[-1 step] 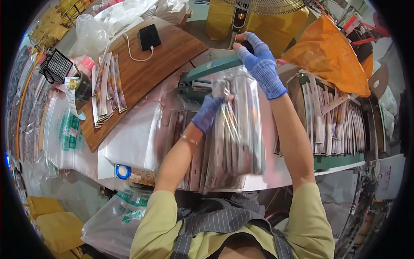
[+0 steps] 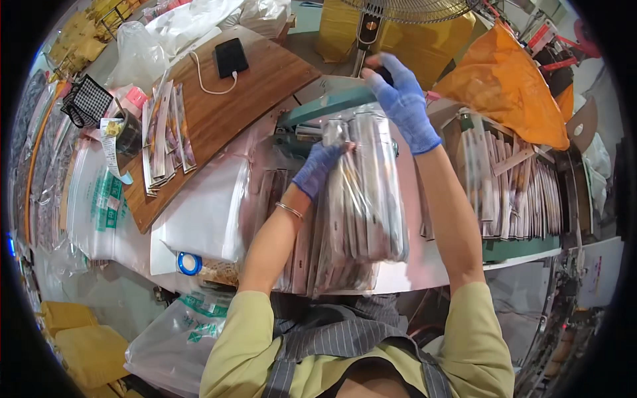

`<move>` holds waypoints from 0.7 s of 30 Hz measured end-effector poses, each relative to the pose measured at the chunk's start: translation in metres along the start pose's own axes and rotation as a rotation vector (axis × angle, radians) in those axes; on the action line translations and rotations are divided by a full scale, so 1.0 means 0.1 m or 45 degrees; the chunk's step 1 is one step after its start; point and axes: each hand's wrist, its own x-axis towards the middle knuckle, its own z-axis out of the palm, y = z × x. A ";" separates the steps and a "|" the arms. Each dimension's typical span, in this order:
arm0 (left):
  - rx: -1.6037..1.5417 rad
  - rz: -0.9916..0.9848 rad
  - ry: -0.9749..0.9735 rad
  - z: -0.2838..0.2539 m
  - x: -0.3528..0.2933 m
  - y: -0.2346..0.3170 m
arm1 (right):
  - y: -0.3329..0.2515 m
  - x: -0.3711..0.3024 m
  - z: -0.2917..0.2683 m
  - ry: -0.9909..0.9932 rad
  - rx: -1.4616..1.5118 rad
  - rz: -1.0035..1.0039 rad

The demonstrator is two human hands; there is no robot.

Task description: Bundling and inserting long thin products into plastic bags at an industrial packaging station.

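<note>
- Change since the preceding picture is slight: the right hand sits a touch further right, and the packet outlines read a little sharper. Judgement: same step in hand, nothing completed.
- Landmark: teal lever device on the worktop.
- Clear-wrapped packets: on the wearer's side of the device, upper ends close to its lever, lower ends toward the wearer.
- Appearance: long, narrow, side by side; glossy film with bright streaks, pale and brownish strips inside. Print not legible.
- Left hand, blue glove: on the wearer's side of the device, fingers closed on the packets' upper end.
- Right hand, blue glove: at the right end of the device's lever, fingers bent; cannot tell whether it grips.
- Stack of similar strips: nearer the wearer than the device, partly under the packets.
</note>
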 end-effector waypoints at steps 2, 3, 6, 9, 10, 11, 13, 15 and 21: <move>-0.078 -0.184 0.022 -0.25 0.07 -0.17 | 0.43 -0.17 -0.09 0.051 0.187 0.269; 0.046 -0.244 0.055 -0.33 0.12 -0.25 | 0.68 -0.30 -0.14 0.109 0.256 0.470; 0.229 -0.288 0.034 -0.65 0.17 -0.56 | 1.39 -0.76 -0.10 0.190 0.443 0.660; 0.561 -0.428 -0.005 -0.82 0.16 -0.51 | 1.56 -0.91 0.05 0.430 0.910 0.797; 0.561 -0.443 -0.005 -0.74 0.11 -0.46 | 1.60 -0.97 0.04 0.433 0.910 0.813; 0.526 -0.401 -0.067 -0.70 0.06 -0.36 | 1.60 -0.96 0.07 0.437 0.901 0.790; 0.490 -0.280 -0.041 -0.79 0.02 -0.49 | 1.62 -0.98 0.12 0.446 0.909 0.732; 0.497 -0.281 -0.058 -0.73 0.00 -0.46 | 1.67 -1.01 0.12 0.459 0.936 0.679; 0.074 -0.644 -0.048 -0.52 -0.03 -0.35 | 1.34 -1.16 0.03 0.605 0.577 0.492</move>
